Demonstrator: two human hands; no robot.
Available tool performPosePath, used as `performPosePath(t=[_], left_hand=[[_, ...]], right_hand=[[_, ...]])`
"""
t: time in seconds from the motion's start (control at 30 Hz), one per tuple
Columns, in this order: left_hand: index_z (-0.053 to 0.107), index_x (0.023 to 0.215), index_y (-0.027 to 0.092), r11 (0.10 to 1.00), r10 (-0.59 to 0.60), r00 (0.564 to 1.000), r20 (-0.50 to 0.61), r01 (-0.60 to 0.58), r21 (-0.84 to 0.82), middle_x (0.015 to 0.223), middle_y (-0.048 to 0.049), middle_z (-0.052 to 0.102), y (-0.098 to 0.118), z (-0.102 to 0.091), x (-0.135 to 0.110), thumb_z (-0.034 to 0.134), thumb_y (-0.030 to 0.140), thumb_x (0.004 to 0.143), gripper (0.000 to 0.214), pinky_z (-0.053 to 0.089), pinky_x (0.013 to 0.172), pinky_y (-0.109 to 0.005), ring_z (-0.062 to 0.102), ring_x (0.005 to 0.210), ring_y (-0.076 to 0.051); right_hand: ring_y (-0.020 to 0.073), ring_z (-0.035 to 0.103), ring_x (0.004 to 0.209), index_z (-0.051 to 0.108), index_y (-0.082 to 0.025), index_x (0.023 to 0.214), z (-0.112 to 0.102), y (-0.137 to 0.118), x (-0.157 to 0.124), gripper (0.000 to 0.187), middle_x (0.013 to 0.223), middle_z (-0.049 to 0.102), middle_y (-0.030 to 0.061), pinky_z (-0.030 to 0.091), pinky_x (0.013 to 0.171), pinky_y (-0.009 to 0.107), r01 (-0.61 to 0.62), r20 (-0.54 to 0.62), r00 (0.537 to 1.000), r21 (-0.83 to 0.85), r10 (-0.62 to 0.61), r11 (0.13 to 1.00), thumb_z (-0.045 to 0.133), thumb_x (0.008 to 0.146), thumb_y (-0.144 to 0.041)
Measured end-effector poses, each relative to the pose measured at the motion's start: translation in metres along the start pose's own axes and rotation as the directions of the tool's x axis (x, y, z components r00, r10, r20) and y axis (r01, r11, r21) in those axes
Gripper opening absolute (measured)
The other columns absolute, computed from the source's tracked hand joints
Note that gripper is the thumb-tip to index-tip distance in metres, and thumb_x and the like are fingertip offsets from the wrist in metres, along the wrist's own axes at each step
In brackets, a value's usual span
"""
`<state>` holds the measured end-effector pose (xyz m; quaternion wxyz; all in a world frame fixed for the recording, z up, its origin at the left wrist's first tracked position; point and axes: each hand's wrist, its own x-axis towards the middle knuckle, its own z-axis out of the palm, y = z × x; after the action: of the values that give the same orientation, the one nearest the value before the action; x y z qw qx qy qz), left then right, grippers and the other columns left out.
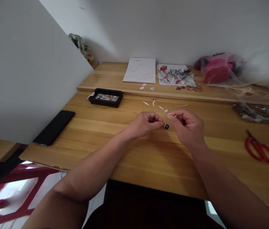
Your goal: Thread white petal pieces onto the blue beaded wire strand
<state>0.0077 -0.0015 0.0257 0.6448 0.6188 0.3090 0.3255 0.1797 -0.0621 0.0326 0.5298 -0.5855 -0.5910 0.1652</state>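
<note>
Above the wooden table [134, 171], my left hand [147, 124] pinches at the edge of a small dark blue piece [166, 126]; its kind is too small to make out. My right hand [187, 125] is close beside it on the right, thumb and forefinger pressed together on something tiny and pale. A thin strand seems to run between the two pinches. Just beyond my fingers lie small white petal-shaped pieces [161, 107] and a reddish one [154, 98].
A black tray of beads [107, 97] stands left, with a black phone [54, 128] nearer me. Red-handled scissors [261, 149] lie right. On the raised back ledge are a white sheet [140, 70], colourful flower pieces [178, 76] and a bag with pink contents [220, 70].
</note>
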Motion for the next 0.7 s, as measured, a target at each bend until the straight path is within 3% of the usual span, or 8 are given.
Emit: performPosePath(t=[0.1, 0.2, 0.33, 0.47, 0.57, 0.7], left_hand=[[0.069, 0.078, 0.015, 0.995, -0.017, 0.998, 0.054, 0.022, -0.093, 0.076, -0.0028, 0.071, 0.002, 0.000, -0.001, 0.078, 0.030, 0.073, 0.019, 0.047, 0.070, -0.025, 0.061, 0.069, -0.010], [0.069, 0.079, 0.016, 0.986, -0.026, 0.998, 0.056, 0.035, -0.161, 0.078, -0.0026, 0.071, 0.003, -0.001, -0.001, 0.079, 0.035, 0.074, 0.022, 0.045, 0.067, -0.025, 0.058, 0.066, -0.009], [0.068, 0.077, 0.016, 0.981, 0.013, 0.999, -0.042, -0.021, -0.194, 0.075, -0.0016, 0.069, 0.003, 0.000, 0.001, 0.079, 0.038, 0.074, 0.025, 0.044, 0.066, -0.026, 0.054, 0.063, -0.008], [0.067, 0.080, 0.016, 0.977, 0.044, 0.985, -0.169, -0.078, -0.199, 0.078, -0.0018, 0.068, 0.001, 0.000, 0.003, 0.077, 0.037, 0.077, 0.024, 0.043, 0.066, -0.026, 0.053, 0.064, -0.008], [0.067, 0.080, 0.015, 0.983, 0.075, 0.968, -0.240, -0.112, -0.143, 0.079, -0.0015, 0.068, -0.001, -0.002, 0.005, 0.076, 0.033, 0.077, 0.020, 0.043, 0.066, -0.025, 0.053, 0.065, -0.007], [0.066, 0.080, 0.014, 0.995, 0.076, 0.957, -0.280, -0.092, -0.044, 0.078, -0.0016, 0.068, -0.002, -0.003, 0.007, 0.074, 0.030, 0.077, 0.018, 0.043, 0.066, -0.024, 0.055, 0.067, -0.008]], right_hand=[[0.0120, 0.041, 0.055, 0.074, -0.025, 0.082, 0.003, 0.008, 0.004, 0.012, 0.060, 0.054, -0.0031, 0.035, 0.054, 0.029, -0.081, 0.024, 0.997, 0.075, 0.080, 0.994, 0.072, 0.085, -0.036], [0.0105, 0.042, 0.053, 0.071, -0.023, 0.079, 0.009, 0.014, 0.005, 0.017, 0.063, 0.057, -0.0030, 0.034, 0.050, 0.027, -0.250, 0.133, 0.966, 0.252, 0.223, 0.935, 0.075, 0.081, -0.040], [0.0065, 0.035, 0.043, 0.061, -0.022, 0.072, 0.017, 0.013, 0.000, 0.027, 0.060, 0.055, -0.0060, 0.028, 0.041, 0.024, -0.522, 0.348, 0.848, 0.417, 0.399, 0.744, 0.082, 0.069, -0.040], [0.0064, 0.039, 0.040, 0.060, -0.021, 0.071, 0.022, 0.006, -0.008, 0.025, 0.055, 0.053, -0.0069, 0.031, 0.041, 0.023, -0.632, 0.485, 0.762, 0.413, 0.429, 0.656, 0.080, 0.068, -0.036], [0.0066, 0.040, 0.041, 0.061, -0.021, 0.069, 0.022, 0.003, -0.011, 0.024, 0.055, 0.055, -0.0058, 0.031, 0.041, 0.023, -0.602, 0.496, 0.775, 0.391, 0.392, 0.696, 0.079, 0.072, -0.036], [0.0076, 0.036, 0.045, 0.063, -0.021, 0.070, 0.016, 0.000, -0.011, 0.022, 0.053, 0.048, -0.0061, 0.027, 0.043, 0.024, -0.395, 0.374, 0.889, 0.331, 0.265, 0.857, 0.076, 0.079, -0.037]])
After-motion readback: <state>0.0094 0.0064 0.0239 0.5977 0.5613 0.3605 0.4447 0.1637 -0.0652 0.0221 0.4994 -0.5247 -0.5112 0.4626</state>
